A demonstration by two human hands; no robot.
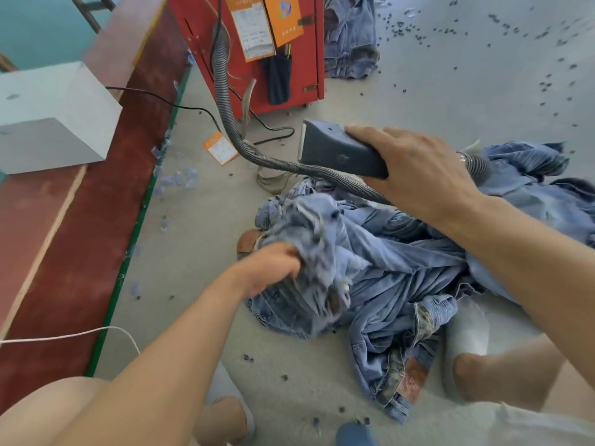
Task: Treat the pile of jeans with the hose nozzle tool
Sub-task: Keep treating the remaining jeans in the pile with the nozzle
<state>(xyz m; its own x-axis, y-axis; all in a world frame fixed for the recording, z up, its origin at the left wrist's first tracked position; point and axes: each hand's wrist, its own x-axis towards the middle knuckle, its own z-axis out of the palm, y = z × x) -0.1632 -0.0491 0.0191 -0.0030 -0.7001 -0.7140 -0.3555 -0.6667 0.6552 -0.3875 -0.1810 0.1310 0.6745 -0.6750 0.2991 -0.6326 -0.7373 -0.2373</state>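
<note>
Jeans pile (402,268): faded light blue. Nozzle tool (338,149): dark grey. Ribbed hose (222,78): grey. Cabinet (257,91): red.

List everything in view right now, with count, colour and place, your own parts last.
jeans pile: one, blue, floor centre-right
second jeans heap: one, blue, floor at top, right of the cabinet
nozzle: one, grey, above the pile, in the right hand
hose: one, grey ribbed, from the cabinet to the nozzle
cabinet: one, red with orange cards, top centre
box: one, white, on the red-brown ledge at left
orange card: one, floor under the hose
left hand: grips denim at the pile's left edge
right hand: holds the nozzle
</note>
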